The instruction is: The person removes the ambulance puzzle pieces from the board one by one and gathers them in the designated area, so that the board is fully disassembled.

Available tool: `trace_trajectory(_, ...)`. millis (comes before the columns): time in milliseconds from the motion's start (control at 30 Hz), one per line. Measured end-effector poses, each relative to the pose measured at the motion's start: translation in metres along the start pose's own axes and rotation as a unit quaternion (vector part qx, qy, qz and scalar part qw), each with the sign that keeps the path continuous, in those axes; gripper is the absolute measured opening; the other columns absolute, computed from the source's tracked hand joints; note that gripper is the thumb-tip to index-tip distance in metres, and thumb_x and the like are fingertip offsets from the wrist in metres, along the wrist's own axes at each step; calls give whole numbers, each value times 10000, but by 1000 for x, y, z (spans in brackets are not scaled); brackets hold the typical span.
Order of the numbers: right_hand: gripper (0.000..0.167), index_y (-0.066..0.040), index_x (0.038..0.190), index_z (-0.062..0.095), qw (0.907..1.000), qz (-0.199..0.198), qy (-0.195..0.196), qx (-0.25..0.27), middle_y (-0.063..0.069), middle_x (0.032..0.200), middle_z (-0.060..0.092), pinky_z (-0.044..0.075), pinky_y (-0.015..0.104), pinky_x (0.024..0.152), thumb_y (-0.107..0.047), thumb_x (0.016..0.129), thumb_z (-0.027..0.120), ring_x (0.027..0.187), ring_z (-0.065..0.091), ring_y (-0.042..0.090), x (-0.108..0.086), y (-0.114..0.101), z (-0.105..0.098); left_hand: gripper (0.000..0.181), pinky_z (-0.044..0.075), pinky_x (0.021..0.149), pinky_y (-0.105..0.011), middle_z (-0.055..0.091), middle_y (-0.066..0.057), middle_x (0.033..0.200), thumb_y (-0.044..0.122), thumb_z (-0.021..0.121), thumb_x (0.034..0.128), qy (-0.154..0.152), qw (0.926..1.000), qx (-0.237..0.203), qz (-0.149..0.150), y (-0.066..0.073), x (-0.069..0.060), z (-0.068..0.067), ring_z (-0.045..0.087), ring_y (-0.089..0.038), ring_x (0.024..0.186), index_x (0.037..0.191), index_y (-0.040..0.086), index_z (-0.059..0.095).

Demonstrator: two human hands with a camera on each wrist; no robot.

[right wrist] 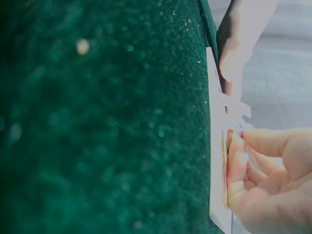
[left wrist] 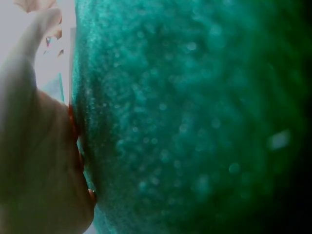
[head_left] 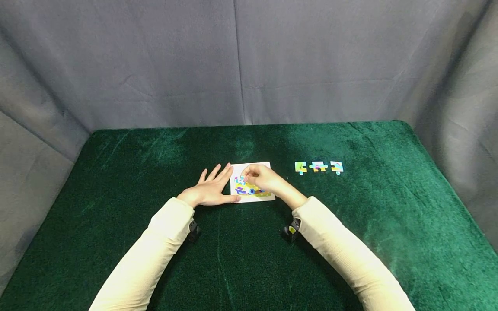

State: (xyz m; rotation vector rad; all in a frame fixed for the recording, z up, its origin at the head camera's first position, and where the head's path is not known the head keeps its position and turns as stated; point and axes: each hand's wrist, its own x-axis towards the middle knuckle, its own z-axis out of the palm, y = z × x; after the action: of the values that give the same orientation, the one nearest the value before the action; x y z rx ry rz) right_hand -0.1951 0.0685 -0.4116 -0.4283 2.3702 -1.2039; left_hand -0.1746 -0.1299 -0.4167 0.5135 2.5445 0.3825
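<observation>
A white puzzle board (head_left: 264,198) with a colourful vehicle picture lies mid-table. My left hand (head_left: 212,190) rests flat at its left edge, fingers spread and straight, the thumb on the lower left corner. Over the board, my right hand (head_left: 262,178) pinches a small puzzle piece (head_left: 240,179) between thumb and fingertips, near the upper left of the picture. In the right wrist view the piece (right wrist: 239,108) stands tilted up from the board (right wrist: 215,146). Part of the picture is hidden under the right hand.
To the right of the board, three loose puzzle pieces lie in a row: a green one (head_left: 300,167), a middle one (head_left: 318,166) and a right one (head_left: 336,167). Green velvety cloth (head_left: 249,259) covers the table. Grey curtains (head_left: 175,65) hang behind it.
</observation>
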Motion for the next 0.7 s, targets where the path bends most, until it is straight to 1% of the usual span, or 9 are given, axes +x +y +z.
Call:
trace_trajectory(133, 157, -11, 1025, 625, 10000, 3, -24, 36, 81, 894, 588, 391, 214, 718, -88, 966, 502, 794, 526, 156, -1, 0, 0, 883, -81, 1182, -565, -74, -32, 1632, 558, 439, 933, -40, 10000, -75, -7, 0, 0, 0, -110, -291, 1504, 1547, 117, -19)
trace_trajectory(233, 166, -8, 1036, 627, 10000, 40, -50, 67, 80, 894, 586, 390, 214, 714, -90, 968, 499, 787, 522, 152, -1, 0, -1, 860, -90, 1180, -562, -67, -36, 1632, 543, 425, 944, -23, 9999, -119, 12, 1, -2, -1, -114, -283, 1504, 1547, 111, -11)
trace_trajectory(467, 203, 1, 1066, 638, 9999, 109, -39, 88, 97, 928, 611, 396, 205, 698, -109, 967, 499, 793, 529, 147, -1, -1, -2, 894, -92, 1176, -568, -53, -49, 1633, 586, 423, 926, 14, 9997, -210, 99, 3, -4, -1, -104, -294, 1503, 1546, 94, 7)
trace_trajectory(700, 220, 46, 1066, 642, 9995, 25, 6, 319, 113, 897, 621, 406, 194, 662, -85, 960, 501, 752, 523, 131, 1, 2, -2, 857, -88, 1178, -570, -91, -41, 1629, 541, 414, 952, -62, 10000, -44, 0, 0, 1, 1, -129, -290, 1501, 1546, 114, -32)
